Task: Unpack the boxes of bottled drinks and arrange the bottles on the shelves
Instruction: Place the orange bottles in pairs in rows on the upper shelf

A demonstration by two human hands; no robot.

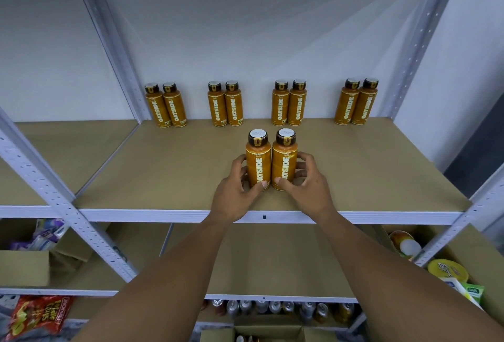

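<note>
Two orange OATSIDE bottles stand upright and touching, mid-shelf near the front. My left hand (236, 195) grips the left bottle (257, 160); my right hand (306, 187) grips the right bottle (284, 158). Both bottles rest on the brown shelf board (368, 172). Along the back of the shelf stand several more of the same bottles in pairs: a far-left pair (165, 105), a middle-left pair (225, 104), a middle-right pair (289, 103) and a far-right pair (356, 103).
Grey perforated uprights (68, 205) frame the shelf bay. An open cardboard box (268, 332) sits at the bottom centre. Cans (275, 307) line a lower shelf. Snack bags (41, 315) lie lower left; boxes with packaged goods (447, 273) stand lower right.
</note>
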